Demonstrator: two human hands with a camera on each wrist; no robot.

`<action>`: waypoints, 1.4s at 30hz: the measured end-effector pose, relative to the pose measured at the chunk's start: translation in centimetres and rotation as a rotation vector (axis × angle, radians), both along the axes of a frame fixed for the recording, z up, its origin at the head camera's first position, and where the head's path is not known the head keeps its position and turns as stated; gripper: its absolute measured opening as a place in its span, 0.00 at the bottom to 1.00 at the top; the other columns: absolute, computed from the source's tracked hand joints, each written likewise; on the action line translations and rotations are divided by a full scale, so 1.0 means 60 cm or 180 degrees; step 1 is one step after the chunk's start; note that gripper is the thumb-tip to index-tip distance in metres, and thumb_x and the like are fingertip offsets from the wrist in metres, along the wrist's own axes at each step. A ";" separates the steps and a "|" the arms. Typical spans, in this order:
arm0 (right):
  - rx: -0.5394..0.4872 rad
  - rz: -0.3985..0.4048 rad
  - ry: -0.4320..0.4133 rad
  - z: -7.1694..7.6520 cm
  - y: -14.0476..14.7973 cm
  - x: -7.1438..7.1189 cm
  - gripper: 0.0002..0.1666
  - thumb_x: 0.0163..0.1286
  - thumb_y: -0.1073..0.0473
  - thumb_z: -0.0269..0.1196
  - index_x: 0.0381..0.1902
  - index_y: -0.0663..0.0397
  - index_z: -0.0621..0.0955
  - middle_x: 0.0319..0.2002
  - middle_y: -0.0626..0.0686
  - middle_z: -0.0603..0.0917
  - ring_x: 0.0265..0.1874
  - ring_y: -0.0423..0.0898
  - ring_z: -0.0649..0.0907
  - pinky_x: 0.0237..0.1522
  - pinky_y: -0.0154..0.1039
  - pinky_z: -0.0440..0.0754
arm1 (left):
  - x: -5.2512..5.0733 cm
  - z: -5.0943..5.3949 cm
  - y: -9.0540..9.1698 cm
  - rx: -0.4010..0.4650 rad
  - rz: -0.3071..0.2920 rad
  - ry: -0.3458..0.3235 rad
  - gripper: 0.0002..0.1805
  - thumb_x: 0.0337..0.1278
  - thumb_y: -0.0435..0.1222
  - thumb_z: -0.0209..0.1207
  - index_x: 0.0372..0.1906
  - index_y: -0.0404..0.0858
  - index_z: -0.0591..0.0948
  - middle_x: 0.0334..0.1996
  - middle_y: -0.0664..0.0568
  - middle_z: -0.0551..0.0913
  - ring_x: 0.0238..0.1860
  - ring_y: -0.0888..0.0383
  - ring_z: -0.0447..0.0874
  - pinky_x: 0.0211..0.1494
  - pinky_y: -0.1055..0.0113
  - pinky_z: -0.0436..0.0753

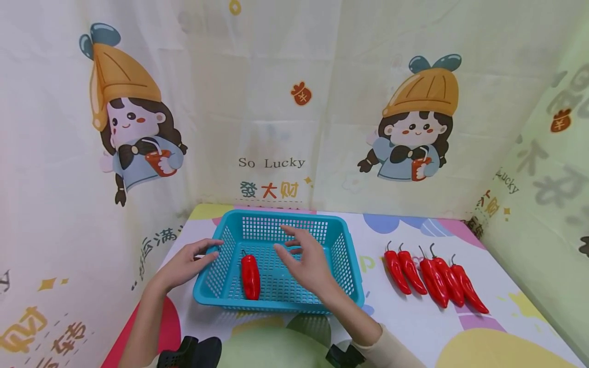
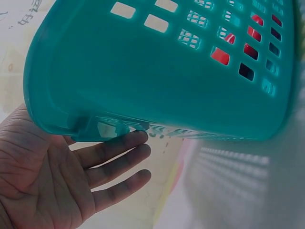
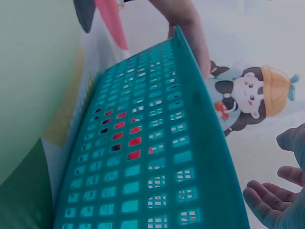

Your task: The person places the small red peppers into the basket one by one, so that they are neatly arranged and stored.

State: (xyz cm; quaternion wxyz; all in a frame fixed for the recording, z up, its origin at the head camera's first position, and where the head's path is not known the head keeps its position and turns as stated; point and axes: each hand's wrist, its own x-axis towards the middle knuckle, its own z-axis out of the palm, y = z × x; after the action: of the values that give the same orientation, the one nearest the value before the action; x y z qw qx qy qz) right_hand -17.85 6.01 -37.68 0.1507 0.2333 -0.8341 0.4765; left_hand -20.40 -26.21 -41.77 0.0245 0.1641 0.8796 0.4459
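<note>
A blue-green plastic basket with perforated walls stands on the table, and one red chili pepper lies inside, left of its middle. At the basket's left rim rests my left hand, thumb and forefinger touching the edge. Its other fingers extend fairly straight outside the basket in the left wrist view; the thumb is hidden there. My right hand hovers over the basket's middle, fingers spread and loosely bent, holding nothing. Part of that hand also appears beyond the rim in the right wrist view.
Several red chili peppers lie side by side on the table to the right of the basket. A patterned cloth hangs behind the table and along both sides. The tabletop has colourful printed shapes.
</note>
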 end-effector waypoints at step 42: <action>-0.0293 -0.0925 0.0027 0.028 0.124 0.004 0.32 0.71 0.53 0.68 0.70 0.50 0.75 0.64 0.56 0.81 0.56 0.55 0.85 0.54 0.57 0.85 | 0.001 0.003 0.001 0.0026 -0.0006 -0.0056 0.27 0.72 0.38 0.60 0.71 0.35 0.73 0.68 0.32 0.72 0.63 0.31 0.74 0.47 0.54 0.89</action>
State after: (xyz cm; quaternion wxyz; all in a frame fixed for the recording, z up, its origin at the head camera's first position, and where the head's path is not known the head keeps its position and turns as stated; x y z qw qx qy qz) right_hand -17.59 13.48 -35.98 0.2321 0.1050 -0.8357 0.4865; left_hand -20.36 -26.13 -41.61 0.0321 0.1611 0.8773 0.4509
